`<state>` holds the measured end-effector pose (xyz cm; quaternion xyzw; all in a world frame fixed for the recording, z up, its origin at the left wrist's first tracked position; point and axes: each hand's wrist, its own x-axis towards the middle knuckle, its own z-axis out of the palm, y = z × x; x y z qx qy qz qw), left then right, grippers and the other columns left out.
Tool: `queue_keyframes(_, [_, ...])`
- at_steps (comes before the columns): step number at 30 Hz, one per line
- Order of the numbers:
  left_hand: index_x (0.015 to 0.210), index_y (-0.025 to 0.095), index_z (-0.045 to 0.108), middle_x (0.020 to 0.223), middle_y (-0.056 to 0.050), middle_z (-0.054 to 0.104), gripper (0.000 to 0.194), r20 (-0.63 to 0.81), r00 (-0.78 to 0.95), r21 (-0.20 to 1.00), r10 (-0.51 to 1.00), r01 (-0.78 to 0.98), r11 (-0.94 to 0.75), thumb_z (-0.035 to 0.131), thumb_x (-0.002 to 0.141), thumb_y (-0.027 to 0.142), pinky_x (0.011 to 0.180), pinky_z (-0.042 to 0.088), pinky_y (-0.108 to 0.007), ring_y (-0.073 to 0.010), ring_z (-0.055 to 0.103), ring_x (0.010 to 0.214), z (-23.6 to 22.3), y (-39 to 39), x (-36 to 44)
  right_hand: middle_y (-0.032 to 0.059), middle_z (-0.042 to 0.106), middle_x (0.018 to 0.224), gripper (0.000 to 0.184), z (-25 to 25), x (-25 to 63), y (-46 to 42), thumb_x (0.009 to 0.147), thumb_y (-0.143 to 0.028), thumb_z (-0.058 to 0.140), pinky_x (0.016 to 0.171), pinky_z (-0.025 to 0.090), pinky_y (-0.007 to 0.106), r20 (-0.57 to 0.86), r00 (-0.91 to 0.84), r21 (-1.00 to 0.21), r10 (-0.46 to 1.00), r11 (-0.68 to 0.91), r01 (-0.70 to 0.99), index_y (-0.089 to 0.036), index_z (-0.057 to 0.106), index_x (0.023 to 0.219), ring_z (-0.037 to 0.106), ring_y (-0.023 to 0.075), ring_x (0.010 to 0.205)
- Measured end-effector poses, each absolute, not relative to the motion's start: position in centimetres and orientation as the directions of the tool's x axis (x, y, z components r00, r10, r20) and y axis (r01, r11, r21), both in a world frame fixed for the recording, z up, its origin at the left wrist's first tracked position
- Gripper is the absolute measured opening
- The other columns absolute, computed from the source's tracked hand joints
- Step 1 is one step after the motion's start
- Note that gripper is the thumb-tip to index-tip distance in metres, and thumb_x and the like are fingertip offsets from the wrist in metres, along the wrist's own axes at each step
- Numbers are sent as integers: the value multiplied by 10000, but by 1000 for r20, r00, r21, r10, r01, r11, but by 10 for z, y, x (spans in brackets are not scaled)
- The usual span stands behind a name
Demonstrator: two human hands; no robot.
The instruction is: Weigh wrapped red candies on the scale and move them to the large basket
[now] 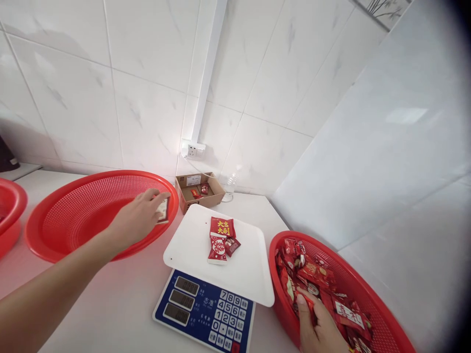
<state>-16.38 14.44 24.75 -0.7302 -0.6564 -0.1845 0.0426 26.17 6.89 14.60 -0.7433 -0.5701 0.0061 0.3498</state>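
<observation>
My left hand [137,216] pinches a small candy packet [162,211], white and dark red, by the right rim of a big red basket [106,177]. Down in the right-hand red basket [386,314], my right hand [317,324] has its fingers closed on a red candy packet [308,301], partly hidden by the thumb. Many red wrapped packets [316,274] fill that basket. Between the hands stands a digital scale [204,314] with a white pan [187,240]. Several red packets [221,242] lie together on the pan.
Behind the scale, a small cardboard box [206,200] holds a few red packets, beside a clear plastic bottle [231,182]. Another red basket [11,211] stands at the far left. A wall socket [193,150] with a cord is above the box; a tiled wall closes the back.
</observation>
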Motion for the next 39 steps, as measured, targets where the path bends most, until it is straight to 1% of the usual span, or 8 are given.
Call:
queue_keyframes(3, [1307,114,482,1423,-193,412,433,299,91,74,950,990,-118,350,907,218,1017,311,-615,-414,346,1310,248,146,-161,140,700,1058,706,147,259,70,774,-774,326,844,510,421,384,353,-534,853,-106,839,-200,683,979,637,320,988])
queue_keyframes(8, [1372,313,427,1494,31,401,634,97,584,60,806,805,-590,427,805,27,1140,266,-435,-234,236,1422,224,155,-99,134,705,1038,712,146,257,72,773,-778,321,844,505,423,399,348,-541,848,-89,836,-199,686,969,638,317,982])
queue_keyframes(12, [1424,277,335,1490,20,410,797,18,793,80,608,605,-792,511,706,-22,1154,243,-404,-209,251,1419,205,163,-55,128,708,1036,712,145,256,71,787,-769,309,822,509,405,412,344,-534,844,-82,842,-195,691,967,642,304,972])
queue_keyframes(18, [1221,227,540,1218,-81,612,438,84,717,58,692,690,-721,542,794,127,1068,339,-417,-241,539,1171,213,168,-58,115,717,1030,692,148,254,70,805,-752,307,755,516,356,433,321,-507,842,-66,859,-207,702,966,657,279,934])
queue_keyframes(22, [1148,216,560,1092,-92,597,361,135,449,54,884,887,-459,475,802,154,732,513,-358,-246,625,910,232,157,-104,109,717,1035,703,148,254,70,797,-766,300,768,513,374,421,335,-527,843,-73,847,-208,699,953,654,292,953])
queue_keyframes(27, [1216,180,522,1231,-155,545,383,213,116,60,970,989,-132,382,860,206,802,484,-456,-361,560,1053,250,150,-155,117,711,1049,701,146,255,71,790,-772,308,796,509,391,424,339,-544,840,-63,837,-206,692,950,646,301,975])
queue_keyframes(32, [1340,214,443,1461,-85,429,461,120,295,181,948,932,-313,406,916,390,1071,345,-426,-287,360,1350,246,166,-125,125,700,1072,706,146,255,71,799,-762,302,817,507,398,408,336,-544,849,-69,836,-195,683,980,636,300,994])
queue_keyframes(39, [1382,166,392,1450,-138,428,557,-20,543,263,840,813,-519,489,900,429,1094,305,-486,-281,306,1385,219,208,-46,110,704,1067,652,150,250,69,818,-725,322,819,508,393,407,336,-548,849,-68,834,-204,681,978,641,288,986])
